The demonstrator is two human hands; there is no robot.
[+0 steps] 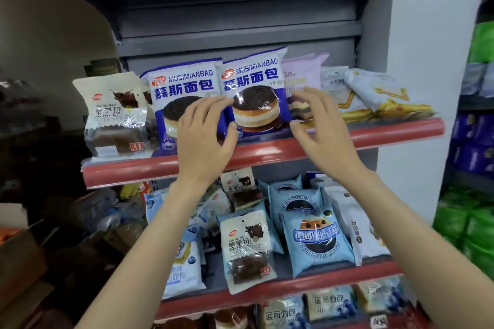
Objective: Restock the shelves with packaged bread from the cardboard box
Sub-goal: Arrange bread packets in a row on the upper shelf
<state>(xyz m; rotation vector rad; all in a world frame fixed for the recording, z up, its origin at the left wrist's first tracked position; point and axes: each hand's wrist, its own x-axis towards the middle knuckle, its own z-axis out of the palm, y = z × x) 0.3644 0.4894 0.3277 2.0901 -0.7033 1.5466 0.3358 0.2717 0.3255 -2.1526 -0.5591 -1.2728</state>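
While my left hand (204, 136) and right hand (318, 125) flank the upright blue mousse bread pack (254, 93) on the top shelf (267, 153), fingers spread and gripping nothing, I should square it gently beside its twin (184, 96).

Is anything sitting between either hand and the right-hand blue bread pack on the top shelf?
Nothing visible. The left hand and right hand flank the blue bread pack standing on the top shelf, fingers spread at its edges; contact is unclear.
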